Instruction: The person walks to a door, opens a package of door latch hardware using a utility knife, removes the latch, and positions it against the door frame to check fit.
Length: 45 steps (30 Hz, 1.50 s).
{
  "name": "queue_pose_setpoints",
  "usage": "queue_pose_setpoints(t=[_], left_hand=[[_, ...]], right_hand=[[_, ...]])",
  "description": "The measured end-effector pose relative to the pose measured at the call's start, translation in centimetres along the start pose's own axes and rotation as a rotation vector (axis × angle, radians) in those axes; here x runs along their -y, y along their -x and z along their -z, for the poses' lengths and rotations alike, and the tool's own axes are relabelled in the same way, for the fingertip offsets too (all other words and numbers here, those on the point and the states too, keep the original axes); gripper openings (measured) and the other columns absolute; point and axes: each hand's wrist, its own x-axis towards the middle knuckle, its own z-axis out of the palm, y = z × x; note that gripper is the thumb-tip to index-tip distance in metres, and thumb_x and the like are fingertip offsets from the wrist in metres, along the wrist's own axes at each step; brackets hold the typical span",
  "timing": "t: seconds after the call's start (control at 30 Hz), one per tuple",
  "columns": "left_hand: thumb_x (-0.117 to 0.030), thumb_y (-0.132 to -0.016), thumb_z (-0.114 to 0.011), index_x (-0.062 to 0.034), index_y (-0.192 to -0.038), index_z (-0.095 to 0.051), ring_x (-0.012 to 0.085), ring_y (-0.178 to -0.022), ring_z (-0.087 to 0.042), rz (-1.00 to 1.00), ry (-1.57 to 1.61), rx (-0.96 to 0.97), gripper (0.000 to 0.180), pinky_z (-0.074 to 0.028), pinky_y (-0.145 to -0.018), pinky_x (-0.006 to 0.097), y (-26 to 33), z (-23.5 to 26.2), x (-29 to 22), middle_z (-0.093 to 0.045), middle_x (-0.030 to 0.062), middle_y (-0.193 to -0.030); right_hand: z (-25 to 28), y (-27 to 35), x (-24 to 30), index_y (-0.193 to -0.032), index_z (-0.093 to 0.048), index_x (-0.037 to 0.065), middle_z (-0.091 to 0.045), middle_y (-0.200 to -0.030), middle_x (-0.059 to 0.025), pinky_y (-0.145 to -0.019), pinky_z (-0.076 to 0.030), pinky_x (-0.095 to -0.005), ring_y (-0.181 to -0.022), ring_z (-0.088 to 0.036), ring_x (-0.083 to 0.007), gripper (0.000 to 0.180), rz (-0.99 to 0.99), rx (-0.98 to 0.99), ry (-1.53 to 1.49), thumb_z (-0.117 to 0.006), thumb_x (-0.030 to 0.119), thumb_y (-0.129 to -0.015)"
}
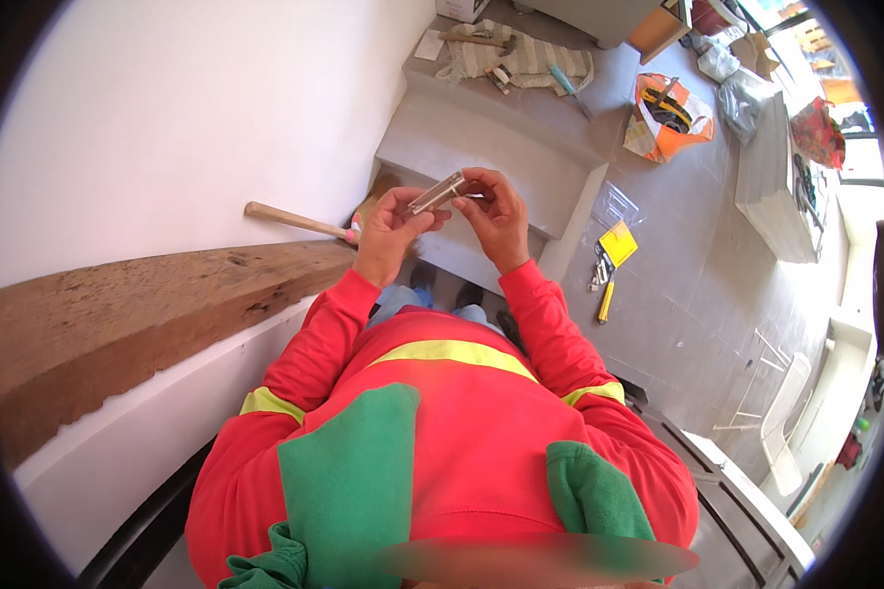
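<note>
In front of my chest, above the grey steps, both hands hold one slim, rectangular, silvery metal piece [436,193]; its exact kind is not clear. My left hand [393,234] grips the lower left end between thumb and fingers. At the upper right end, my right hand [496,216] pinches the same piece, its index finger curled over the top. The piece is tilted, its right end higher in the picture. To the left of my left hand, a wooden handle [300,218] lies by the wall and a thick wooden beam [157,294].
Grey steps [491,128] descend beneath my hands. A striped cloth [535,61] with a hammer [476,39] lies on the upper landing. On the tiles at right are a yellow packet [618,243], a yellow-handled tool [606,301] and an orange-white bag of tools [666,123].
</note>
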Motion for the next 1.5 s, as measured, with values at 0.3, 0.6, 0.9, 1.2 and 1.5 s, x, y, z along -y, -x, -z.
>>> queue_pose_setpoints(t=[0.3, 0.6, 0.9, 1.2, 1.5], left_hand=[[0.000, -0.093, -0.060, 0.0003, -0.137, -0.042, 0.0287, -0.113, -0.064, 0.063, 0.035, 0.010, 0.048, -0.054, -0.098, 0.038, 3.7, 0.1, -3.6, -0.056, 0.0154, -0.130], [0.001, -0.096, -0.054, 0.0017, -0.137, -0.044, 0.0231, -0.105, -0.067, -0.031, -0.122, -0.033, 0.042, -0.055, -0.091, 0.034, 6.4, 1.0, -5.3, -0.061, 0.0139, -0.125], [-0.005, -0.097, -0.058, 0.0008, -0.126, -0.053, 0.0157, -0.090, -0.070, -0.145, -0.249, -0.141, 0.030, -0.056, -0.076, 0.026, 7.5, 2.2, -4.7, -0.068, 0.0084, -0.112], [-0.006, -0.097, -0.057, 0.0013, -0.122, -0.055, 0.0137, -0.086, -0.070, -0.247, -0.355, -0.159, 0.026, -0.056, -0.075, 0.025, 8.5, 2.4, -4.4, -0.069, 0.0085, -0.106], [-0.008, -0.098, -0.056, 0.0014, -0.123, -0.054, 0.0135, -0.083, -0.069, -0.249, -0.370, -0.168, 0.026, -0.056, -0.073, 0.025, 9.3, 2.1, -3.7, -0.070, 0.0086, -0.103]], right_hand=[[-3.0, 0.0, 1.2, -0.100, -0.065, -0.002, -0.068, -0.087, -0.0040, -0.070, -0.052, -0.0236, -0.076, -0.063, -0.0096, 0.013, -0.115, 0.018, -0.081, -0.069, 0.002, -0.089], [-6.0, 1.8, 2.8, -0.122, -0.058, 0.000, -0.063, -0.112, -0.0072, -0.083, -0.056, -0.0267, -0.099, -0.063, -0.0119, 0.041, -0.088, 0.068, -0.053, -0.074, 0.000, -0.084], [-7.8, 3.2, 3.4, -0.124, -0.060, 0.000, -0.063, -0.112, -0.0063, -0.085, -0.057, -0.0270, -0.104, -0.063, -0.0141, 0.042, -0.019, 0.136, 0.018, -0.073, -0.001, -0.084], [-8.5, 4.2, 3.5, -0.120, -0.063, -0.001, -0.062, -0.109, -0.0063, -0.086, -0.057, -0.0274, -0.102, -0.063, -0.0149, 0.039, 0.081, 0.144, 0.092, -0.073, -0.003, -0.083], [-8.5, 4.9, 4.5, -0.117, -0.064, -0.002, -0.064, -0.110, -0.0078, -0.084, -0.058, -0.0284, -0.099, -0.066, -0.0155, 0.035, 0.062, 0.161, 0.091, -0.072, -0.003, -0.083]])
